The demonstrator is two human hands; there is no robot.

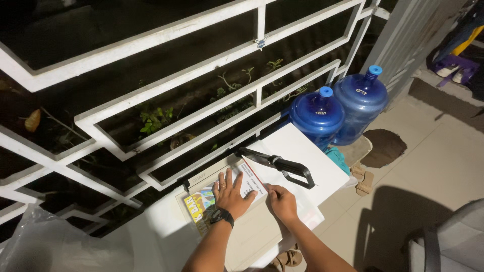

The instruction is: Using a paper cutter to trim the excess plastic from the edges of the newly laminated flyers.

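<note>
Much of the colourful card (pixel 201 205) lies hidden under the left hand (pixel 233 194), which rests on it palm down with fingers spread flat, pressing rather than gripping; only its yellow and green left part shows, along with a white sheet edged in red (pixel 250 182) that peeks out past the fingertips. The card lies on the beige base of a paper cutter (pixel 252 231), whose near end is cut off by the lower frame edge and partly covered by both forearms. The right hand (pixel 282 201) sits just beside the left, fingers curled down onto the edge of the white sheet; whether it pinches the paper or only holds it down cannot be made out. The cutter's black blade arm (pixel 277 163) is raised, slanting up to the right above the hands, its loop handle over a white table (pixel 307 151). A black watch (pixel 221 215) is on the left wrist. Behind the table runs a white metal railing (pixel 201 75), with dark, dim plants beyond it. Two blue water jugs (pixel 335 113) stand at the right end of the table, touching each other. A pair of sandals (pixel 362 177) lies on the tiled floor near them, and a clear plastic bag (pixel 45 242) is blurred in the lower left corner.
</note>
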